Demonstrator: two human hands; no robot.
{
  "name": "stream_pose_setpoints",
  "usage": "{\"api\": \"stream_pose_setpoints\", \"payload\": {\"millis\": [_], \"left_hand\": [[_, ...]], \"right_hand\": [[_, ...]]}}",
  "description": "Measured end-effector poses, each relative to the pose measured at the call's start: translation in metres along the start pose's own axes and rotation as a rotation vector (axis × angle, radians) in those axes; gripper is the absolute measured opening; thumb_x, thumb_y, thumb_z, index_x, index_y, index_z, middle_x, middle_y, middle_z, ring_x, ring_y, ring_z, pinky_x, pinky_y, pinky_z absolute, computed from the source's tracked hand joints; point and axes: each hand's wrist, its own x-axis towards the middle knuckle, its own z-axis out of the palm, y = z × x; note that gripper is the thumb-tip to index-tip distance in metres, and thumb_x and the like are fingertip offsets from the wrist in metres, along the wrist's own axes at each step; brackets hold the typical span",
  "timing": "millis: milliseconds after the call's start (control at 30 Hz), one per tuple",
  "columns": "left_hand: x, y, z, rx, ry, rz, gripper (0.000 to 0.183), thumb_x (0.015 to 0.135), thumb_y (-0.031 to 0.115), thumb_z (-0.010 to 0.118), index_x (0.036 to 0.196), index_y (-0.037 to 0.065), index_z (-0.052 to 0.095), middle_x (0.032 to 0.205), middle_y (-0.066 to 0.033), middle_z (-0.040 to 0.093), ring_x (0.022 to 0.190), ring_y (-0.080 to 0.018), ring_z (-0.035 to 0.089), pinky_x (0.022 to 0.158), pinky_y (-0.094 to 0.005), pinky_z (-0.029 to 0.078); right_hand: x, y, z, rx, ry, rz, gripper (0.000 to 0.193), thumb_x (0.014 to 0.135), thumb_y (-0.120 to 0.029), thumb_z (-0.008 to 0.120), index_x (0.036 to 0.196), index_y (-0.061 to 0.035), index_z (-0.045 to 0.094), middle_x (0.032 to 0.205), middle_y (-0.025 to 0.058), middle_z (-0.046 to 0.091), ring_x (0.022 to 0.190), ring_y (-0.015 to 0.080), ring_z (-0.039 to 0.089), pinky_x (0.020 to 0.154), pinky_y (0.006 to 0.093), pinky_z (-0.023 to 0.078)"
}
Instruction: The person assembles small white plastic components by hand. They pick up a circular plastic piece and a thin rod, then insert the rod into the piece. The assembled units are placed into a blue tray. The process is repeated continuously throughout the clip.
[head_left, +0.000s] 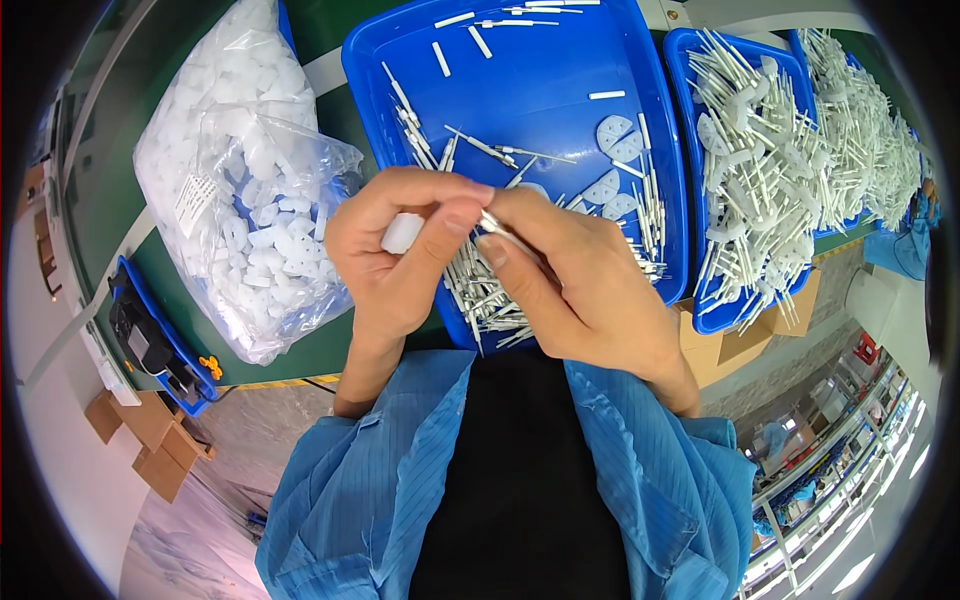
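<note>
My left hand [375, 265] is closed, with a small white plastic piece [402, 233] tucked between its palm and curled fingers. Its thumb and forefinger meet at the tip of a thin white rod [508, 236]. The rod lies pinched between the thumb and fingers of my right hand [610, 290], which hides part of it. Both hands are above the near part of a large blue tray [540, 75]. Below them in the tray are many slim white rods with metal pins [485, 300] and several rounded white plates with holes [603, 187].
A clear plastic bag [240, 200] full of white plastic pieces stands on the green table at left. Blue trays at right hold heaped white rods and plates [750, 170]. A small blue bin [160, 340] with black items sits at the left edge. Cardboard boxes [730, 345] stand below the table.
</note>
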Motion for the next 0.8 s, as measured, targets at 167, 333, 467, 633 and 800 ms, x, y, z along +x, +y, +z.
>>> {"api": "stream_pose_setpoints", "payload": {"millis": [167, 333, 467, 633, 800], "left_hand": [[0.006, -0.002, -0.008, -0.345, -0.011, -0.357, 0.024, 0.096, 0.019, 0.061, 0.109, -0.001, 0.064, 0.066, 0.0021, 0.051, 0.058, -0.0037, 0.046, 0.052, -0.0206, 0.035], [0.008, 0.003, 0.0, -0.223, -0.054, -0.239, 0.041, 0.102, 0.032, 0.048, 0.122, -0.002, 0.059, 0.082, -0.0012, 0.046, 0.075, -0.0071, 0.048, 0.063, -0.0205, 0.039], [0.009, -0.006, 0.005, 0.071, -0.07, -0.081, 0.034, 0.105, 0.022, 0.046, 0.12, -0.004, 0.061, 0.102, -0.0074, 0.053, 0.078, -0.0137, 0.058, 0.071, -0.026, 0.051], [0.004, -0.01, 0.005, -0.155, 0.028, -0.082, 0.026, 0.098, 0.005, 0.057, 0.122, -0.004, 0.06, 0.115, -0.0163, 0.063, 0.098, -0.0259, 0.069, 0.085, -0.0295, 0.057], [0.004, -0.012, 0.005, -0.201, 0.045, -0.08, 0.024, 0.097, 0.005, 0.06, 0.118, -0.005, 0.06, 0.111, -0.018, 0.067, 0.098, -0.0288, 0.07, 0.087, -0.0346, 0.058]], "right_hand": [[-0.003, 0.004, 0.011, -0.036, 0.03, -0.044, 0.015, 0.095, -0.011, 0.058, 0.108, -0.0031, 0.055, 0.069, 0.0167, 0.064, 0.058, 0.0352, 0.065, 0.048, 0.0416, 0.048], [-0.006, -0.009, 0.001, -0.058, -0.041, 0.207, 0.015, 0.1, -0.008, 0.052, 0.113, -0.0034, 0.058, 0.085, 0.0107, 0.068, 0.061, 0.0212, 0.066, 0.056, 0.0292, 0.05], [-0.005, 0.003, 0.009, -0.054, 0.126, 0.059, 0.013, 0.1, -0.007, 0.052, 0.111, -0.0013, 0.057, 0.082, 0.0102, 0.068, 0.06, 0.0208, 0.067, 0.055, 0.0281, 0.051], [-0.004, 0.007, 0.015, -0.236, 0.213, -0.01, 0.008, 0.097, -0.004, 0.057, 0.103, -0.0002, 0.059, 0.078, 0.0099, 0.069, 0.062, 0.0213, 0.07, 0.054, 0.0286, 0.051], [-0.002, 0.014, 0.018, -0.308, 0.293, -0.102, 0.013, 0.091, -0.012, 0.067, 0.098, -0.0055, 0.058, 0.058, 0.0056, 0.059, 0.047, 0.0207, 0.061, 0.042, 0.0327, 0.045]]}}
